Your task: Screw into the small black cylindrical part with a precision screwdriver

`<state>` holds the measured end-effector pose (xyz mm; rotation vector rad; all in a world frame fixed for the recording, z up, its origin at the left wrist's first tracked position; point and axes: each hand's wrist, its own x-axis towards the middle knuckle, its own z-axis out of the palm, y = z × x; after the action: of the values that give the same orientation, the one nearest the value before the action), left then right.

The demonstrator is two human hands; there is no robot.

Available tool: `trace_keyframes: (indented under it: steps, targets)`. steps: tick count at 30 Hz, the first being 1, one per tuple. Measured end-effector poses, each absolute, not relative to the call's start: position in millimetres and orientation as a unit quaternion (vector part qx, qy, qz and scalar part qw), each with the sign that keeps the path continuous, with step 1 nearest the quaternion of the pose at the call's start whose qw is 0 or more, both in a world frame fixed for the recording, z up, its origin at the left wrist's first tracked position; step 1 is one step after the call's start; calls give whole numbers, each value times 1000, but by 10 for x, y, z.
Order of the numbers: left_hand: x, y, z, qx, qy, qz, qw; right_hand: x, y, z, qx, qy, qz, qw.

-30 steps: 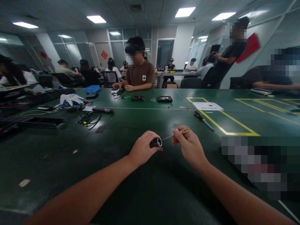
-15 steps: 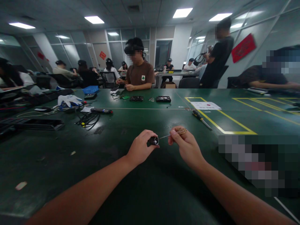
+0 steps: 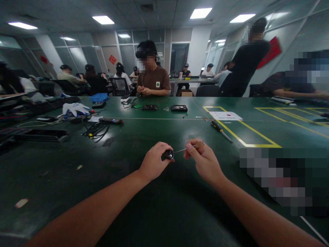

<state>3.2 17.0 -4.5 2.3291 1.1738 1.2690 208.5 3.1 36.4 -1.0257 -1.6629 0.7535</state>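
Our left hand pinched a short dark cylinder over the green table; our right hand pinched a thin screwdriver, its tip near the rim. Work seemed underway; what remained, we couldn't tell. The white sheet's print was unreadable.

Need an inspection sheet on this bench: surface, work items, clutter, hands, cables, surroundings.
Surface: dark-green tabletop, yellow tape outlines at right.
Work items: small black cylinder with silvery rim; thin metal tool with amber handle.
Clutter: white-and-blue fabric glove, blue plastic bin, black-and-yellow screwdriver.
Hands: left hand grips cylinder; right hand holds tool, tip near rim, contact unclear.
Cables: loose black cable bundle left of hands.
Surroundings: person in brown T-shirt opposite; others behind.
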Motion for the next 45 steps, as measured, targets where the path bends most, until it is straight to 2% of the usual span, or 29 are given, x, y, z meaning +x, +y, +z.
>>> trace_keyframes:
  steps: [7, 12, 19, 31, 37, 45]
  targets:
    - [19, 194, -69, 803, 405, 422, 113, 2087, 25, 314, -434, -707, 294, 475]
    - [15, 195, -87, 807, 406, 416, 102, 2070, -46, 357, -459, -745, 229, 428]
    - [21, 193, -68, 801, 411, 422, 104, 2062, -82, 421, -469, -757, 174, 421]
    - [27, 180, -36, 790, 426, 425, 120, 2097, -60, 352, -455, -735, 184, 467]
    - [23, 169, -26, 793, 426, 419, 118, 2085, -56, 378, -461, -751, 202, 428]
    - [26, 191, -52, 799, 419, 416, 111, 2063, -67, 385, -469, -750, 192, 425]
